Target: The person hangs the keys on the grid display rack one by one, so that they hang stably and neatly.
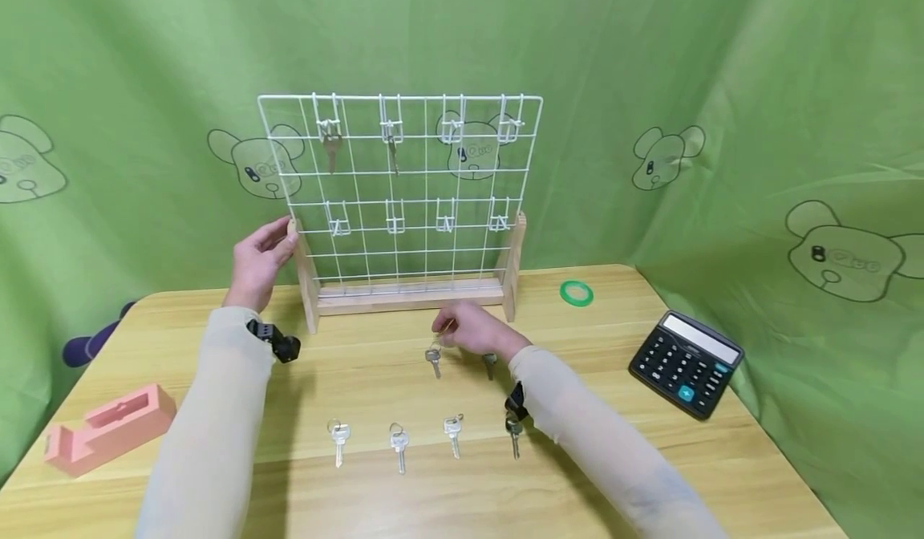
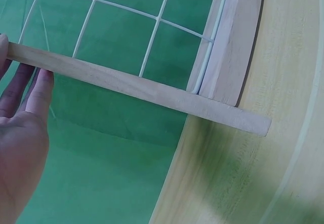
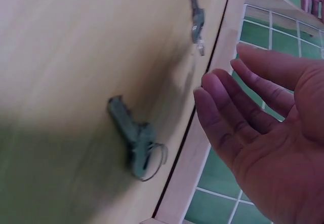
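A white wire grid rack point(image 1: 426, 174) stands in a wooden base point(image 1: 411, 298) at the back of the table. My left hand point(image 1: 256, 265) holds the rack's left wooden post point(image 2: 121, 84), thumb on one side and fingers on the other. In front of the base, my right hand point(image 1: 472, 330) hovers with bent, parted fingers and nothing between them. Just below its fingertips lies a key point(image 1: 433, 360) with a ring. Another key point(image 3: 136, 143) lies beneath that hand. Two keys, one at the far left point(image 1: 331, 150) and one beside it point(image 1: 393, 154), hang from the upper hooks.
Several keys point(image 1: 399, 447) lie in a row nearer the front. A pink tape dispenser point(image 1: 111, 431) sits at the left, a black calculator point(image 1: 686, 362) at the right. Behind that is a green ring point(image 1: 576, 293). Green curtain point(image 1: 592, 58) surrounds the table's back and sides.
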A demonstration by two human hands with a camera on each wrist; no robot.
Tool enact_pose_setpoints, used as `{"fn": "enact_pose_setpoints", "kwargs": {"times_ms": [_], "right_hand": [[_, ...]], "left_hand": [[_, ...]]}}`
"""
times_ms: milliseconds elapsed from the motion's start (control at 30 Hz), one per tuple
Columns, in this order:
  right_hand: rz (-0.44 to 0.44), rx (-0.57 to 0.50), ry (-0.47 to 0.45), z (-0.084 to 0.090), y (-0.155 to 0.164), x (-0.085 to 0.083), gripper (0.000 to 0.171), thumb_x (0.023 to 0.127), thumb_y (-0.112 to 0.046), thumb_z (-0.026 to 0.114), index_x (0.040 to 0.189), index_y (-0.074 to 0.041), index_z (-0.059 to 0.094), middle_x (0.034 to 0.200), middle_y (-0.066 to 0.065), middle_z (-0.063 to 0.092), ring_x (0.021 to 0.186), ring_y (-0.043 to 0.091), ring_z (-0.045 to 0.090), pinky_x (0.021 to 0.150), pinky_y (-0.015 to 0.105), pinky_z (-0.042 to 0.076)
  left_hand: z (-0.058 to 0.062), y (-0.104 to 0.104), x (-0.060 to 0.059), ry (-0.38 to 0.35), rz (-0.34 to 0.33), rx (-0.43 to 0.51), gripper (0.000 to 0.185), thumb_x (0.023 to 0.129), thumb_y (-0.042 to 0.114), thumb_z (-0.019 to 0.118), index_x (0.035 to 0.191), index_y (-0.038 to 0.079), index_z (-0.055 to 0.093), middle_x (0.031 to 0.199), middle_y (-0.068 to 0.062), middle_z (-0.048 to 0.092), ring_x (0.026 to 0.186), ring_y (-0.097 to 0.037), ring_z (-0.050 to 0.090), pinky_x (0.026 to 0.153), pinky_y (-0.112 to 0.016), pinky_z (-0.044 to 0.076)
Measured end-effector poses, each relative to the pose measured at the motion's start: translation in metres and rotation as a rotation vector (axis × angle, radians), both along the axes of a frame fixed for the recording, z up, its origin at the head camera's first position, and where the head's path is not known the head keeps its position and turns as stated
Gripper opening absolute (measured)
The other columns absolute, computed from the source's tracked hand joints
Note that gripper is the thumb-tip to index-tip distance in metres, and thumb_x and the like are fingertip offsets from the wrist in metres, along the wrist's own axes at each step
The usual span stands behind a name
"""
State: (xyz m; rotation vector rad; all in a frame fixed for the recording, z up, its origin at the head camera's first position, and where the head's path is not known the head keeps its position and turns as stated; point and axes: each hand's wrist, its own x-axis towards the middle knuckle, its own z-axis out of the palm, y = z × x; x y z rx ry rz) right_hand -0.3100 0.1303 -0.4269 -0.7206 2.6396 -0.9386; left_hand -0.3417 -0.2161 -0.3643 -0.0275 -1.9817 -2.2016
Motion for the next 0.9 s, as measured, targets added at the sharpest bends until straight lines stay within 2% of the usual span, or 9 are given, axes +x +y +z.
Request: {"fn": "enact_pose_setpoints", "kwargs": {"times_ms": [200, 500, 733, 900], "right_hand": [[0.003, 0.022, -0.046, -0.007, -0.001, -0.002, 0.021, 0.087, 0.001, 0.070, 0.107, -0.001, 0.068, 0.093, 0.003, 0.065, 0.087, 0.015, 0.060, 0.082, 0.026, 0.055], [-0.018, 0.037, -0.023, -0.012, -0.009, -0.002, 0.012, 0.087, 0.002, 0.069, 0.099, -0.001, 0.069, 0.086, 0.002, 0.064, 0.079, 0.016, 0.058, 0.073, 0.026, 0.055], [-0.057, 0.092, -0.004, -0.012, -0.012, -0.005, 0.009, 0.086, 0.001, 0.066, 0.093, -0.004, 0.069, 0.087, 0.003, 0.065, 0.080, 0.017, 0.058, 0.074, 0.029, 0.053], [-0.091, 0.089, -0.048, -0.013, -0.013, -0.007, 0.005, 0.086, 0.000, 0.069, 0.090, -0.005, 0.069, 0.079, 0.001, 0.064, 0.073, 0.016, 0.058, 0.064, 0.025, 0.054]], "left_hand": [[0.000, 0.000, 0.000, -0.003, 0.002, -0.020, 0.051, 0.096, 0.010, 0.064, 0.144, 0.006, 0.046, 0.147, -0.017, 0.044, 0.127, -0.024, 0.049, 0.101, -0.021, 0.046], [-0.002, -0.002, -0.002, -0.001, -0.002, 0.009, 0.052, 0.096, 0.009, 0.064, 0.144, 0.006, 0.046, 0.147, -0.018, 0.043, 0.127, -0.025, 0.048, 0.103, -0.023, 0.045], [-0.001, -0.002, -0.002, 0.002, -0.004, 0.012, 0.052, 0.096, 0.009, 0.064, 0.144, 0.005, 0.046, 0.147, -0.019, 0.043, 0.128, -0.027, 0.047, 0.103, -0.024, 0.046], [-0.002, -0.002, -0.002, 0.008, -0.002, 0.007, 0.051, 0.095, 0.009, 0.065, 0.143, 0.004, 0.047, 0.147, -0.020, 0.043, 0.127, -0.027, 0.048, 0.103, -0.024, 0.046]]}}
